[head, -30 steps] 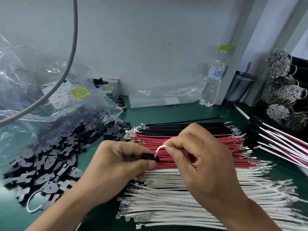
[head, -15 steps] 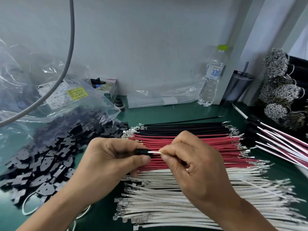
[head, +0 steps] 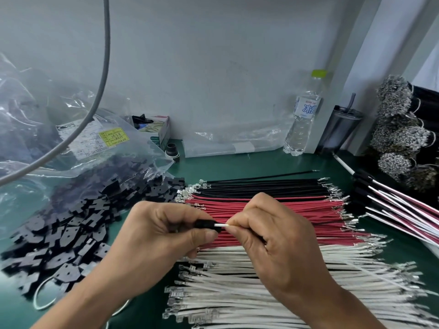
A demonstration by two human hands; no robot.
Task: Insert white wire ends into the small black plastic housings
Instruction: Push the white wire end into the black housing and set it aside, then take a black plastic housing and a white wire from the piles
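White insulated wire [head: 222, 225] enters small black plastic housing [head: 206, 224], pinched by left hand [head: 164, 236]; right hand [head: 268, 236] pinches the wire beside it. Off-axis pushing risks buckling.

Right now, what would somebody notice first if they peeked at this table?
Probably the two hands in the middle: the left hand pinches a small black housing while the right hand pushes a white wire into it. Under them lie rows of black, red and white wires.
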